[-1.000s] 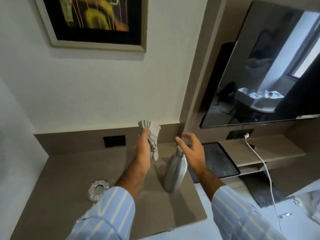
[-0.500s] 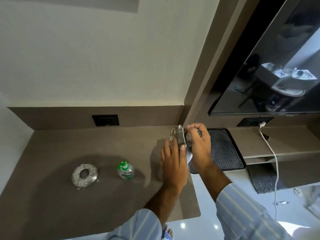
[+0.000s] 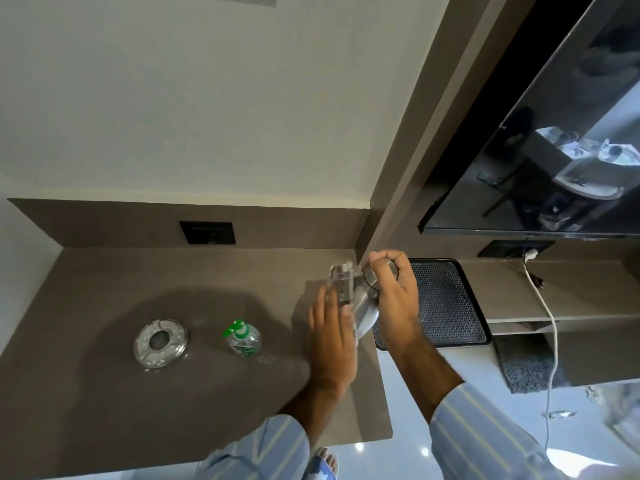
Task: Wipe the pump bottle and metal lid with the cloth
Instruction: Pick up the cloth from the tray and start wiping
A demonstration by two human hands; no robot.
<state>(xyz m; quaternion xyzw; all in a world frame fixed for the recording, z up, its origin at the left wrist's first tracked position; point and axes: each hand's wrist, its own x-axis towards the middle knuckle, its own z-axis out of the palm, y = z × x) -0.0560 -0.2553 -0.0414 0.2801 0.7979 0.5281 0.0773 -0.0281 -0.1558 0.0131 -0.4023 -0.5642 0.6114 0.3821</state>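
head view. the bench (image 3: pixel 104 393) is a brown slab set into a corner below a pale wall, with a dark socket plate (image 3: pixel 207 232) in its upstand.

left hand (image 3: pixel 332 337): raised over the right part of the bench, back of the hand to the camera, fingers closed around a folded striped cloth (image 3: pixel 343 284). the cloth is pressed against the side of a steel bottle (image 3: pixel 363 306).

right hand (image 3: pixel 394 292): curled around the top of the steel bottle, fingers wrapped over its cap end. the bottle is tilted and held between both hands, clear of the bench surface. its lower end is partly hidden by the left hand.

pump bottle (image 3: pixel 242 339): clear body, green pump head, standing upright on the bench near the middle, to the left of the left hand and apart from it. neither hand touches it.

metal lid (image 3: pixel 160 342): round, shiny, with a dark centre, lying flat on the bench just left of the pump bottle and not touching it.

other items: a black patterned tray (image 3: pixel 450 306) sits on a lower shelf at the right, just behind the right hand. a white cable (image 3: pixel 550 317) hangs from a socket under a dark wall-mounted screen (image 3: pixel 554 150). both forearms show blue striped sleeves (image 3: pixel 485 438). a foot in a sandal (image 3: pixel 325 462) shows on the glossy floor below the bench edge.
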